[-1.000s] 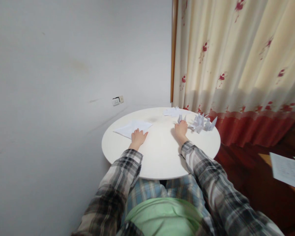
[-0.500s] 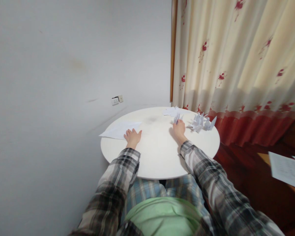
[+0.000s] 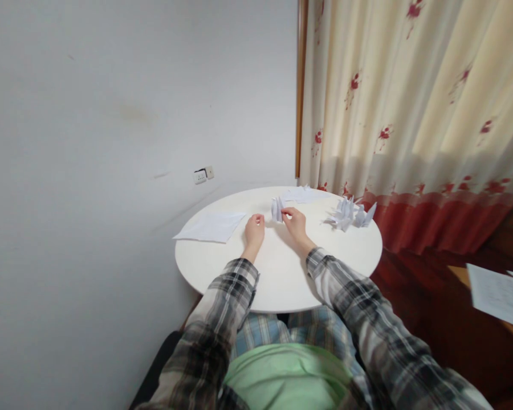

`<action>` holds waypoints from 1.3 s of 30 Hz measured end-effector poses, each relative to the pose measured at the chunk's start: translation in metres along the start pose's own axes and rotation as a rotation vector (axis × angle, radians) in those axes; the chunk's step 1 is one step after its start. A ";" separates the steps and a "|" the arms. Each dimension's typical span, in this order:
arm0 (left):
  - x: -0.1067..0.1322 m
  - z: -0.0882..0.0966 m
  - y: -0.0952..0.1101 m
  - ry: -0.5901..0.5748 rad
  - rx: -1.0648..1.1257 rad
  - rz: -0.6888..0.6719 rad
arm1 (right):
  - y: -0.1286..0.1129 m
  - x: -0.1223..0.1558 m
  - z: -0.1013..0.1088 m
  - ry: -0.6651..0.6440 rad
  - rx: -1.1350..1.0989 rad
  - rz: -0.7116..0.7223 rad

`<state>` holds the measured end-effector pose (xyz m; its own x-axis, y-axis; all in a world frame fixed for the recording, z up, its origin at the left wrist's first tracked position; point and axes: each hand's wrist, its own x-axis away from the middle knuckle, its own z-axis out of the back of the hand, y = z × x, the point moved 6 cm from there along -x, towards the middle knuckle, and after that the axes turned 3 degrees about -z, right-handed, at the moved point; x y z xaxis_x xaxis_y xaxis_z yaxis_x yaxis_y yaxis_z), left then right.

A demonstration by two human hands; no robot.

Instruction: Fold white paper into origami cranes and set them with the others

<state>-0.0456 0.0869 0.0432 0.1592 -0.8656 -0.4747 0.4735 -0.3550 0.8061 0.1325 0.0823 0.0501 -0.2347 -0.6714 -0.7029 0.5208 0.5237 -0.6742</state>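
My right hand (image 3: 294, 223) pinches a white folded paper crane (image 3: 277, 209) by its right side, just above the round white table (image 3: 277, 279). Facing it from the left is my left hand (image 3: 255, 229), its fingers curled together and nothing visible in them. A small gap separates that hand from the crane. To the left of both hands a stack of white paper sheets (image 3: 209, 226) lies flat, its corner reaching the table's left edge. More folded paper cranes (image 3: 345, 213) sit in a cluster on the right side of the table.
Some white paper pieces (image 3: 301, 195) lie at the table's far edge. A grey wall (image 3: 111, 171) with a socket (image 3: 200, 176) runs along the left. Behind the table on the right hangs a flowered curtain (image 3: 402, 114). Written sheets (image 3: 498, 296) rest on a wooden surface at lower right.
My right hand has carried the crane leftward from beside the cluster toward the middle. My left hand has come off the paper stack, moved right and curled its fingers.
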 end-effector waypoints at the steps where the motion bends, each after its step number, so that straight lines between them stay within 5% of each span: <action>1: 0.001 -0.003 -0.003 0.020 0.115 0.094 | -0.005 0.001 -0.004 -0.013 -0.023 0.021; 6: 0.010 -0.024 -0.012 -0.148 0.686 0.423 | -0.017 0.008 -0.015 -0.060 -0.078 0.117; 12: 0.012 -0.035 -0.005 -0.329 0.987 0.445 | -0.011 0.009 -0.019 -0.097 -0.079 0.161; 26: 0.012 -0.034 -0.005 -0.419 0.865 0.260 | -0.005 0.008 -0.013 -0.027 -0.101 0.070; 31: 0.008 -0.030 -0.005 -0.358 0.838 0.185 | -0.010 0.006 -0.007 -0.032 -0.178 -0.008; 39: 0.003 -0.039 -0.011 -0.336 0.910 0.241 | 0.004 0.001 -0.005 0.042 -0.341 -0.195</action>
<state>-0.0165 0.1023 0.0187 -0.1561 -0.9552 -0.2515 -0.4051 -0.1703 0.8983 0.1303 0.0866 0.0455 -0.3394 -0.7573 -0.5579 0.1624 0.5370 -0.8278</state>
